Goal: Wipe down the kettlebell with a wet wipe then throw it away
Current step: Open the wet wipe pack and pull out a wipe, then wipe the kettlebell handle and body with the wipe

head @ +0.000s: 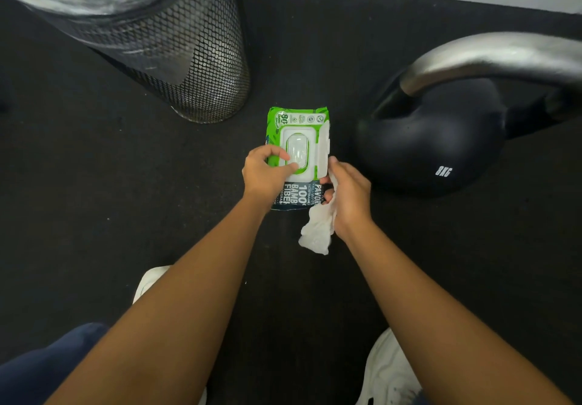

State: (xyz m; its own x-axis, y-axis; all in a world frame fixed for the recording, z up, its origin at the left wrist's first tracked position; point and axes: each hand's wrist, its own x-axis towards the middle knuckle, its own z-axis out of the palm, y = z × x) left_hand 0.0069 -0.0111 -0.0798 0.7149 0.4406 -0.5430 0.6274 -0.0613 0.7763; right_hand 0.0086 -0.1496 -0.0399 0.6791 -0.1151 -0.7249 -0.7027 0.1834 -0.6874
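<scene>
The right hand (348, 193) clutched a limp, crumpled wet wipe (318, 230) beside the pack (297, 149), which the left hand (266, 173) pinned to the floor; the heavy, smooth kettlebell (431, 140) stood just right, likely best steadied by its steel handle (491, 61).

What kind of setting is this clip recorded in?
Most likely a gym or home workout corner. A black kettlebell marked 8KG sits on dark rubber-like flooring, with a mesh bin and a wipes pack beside it for cleaning equipment.
</scene>
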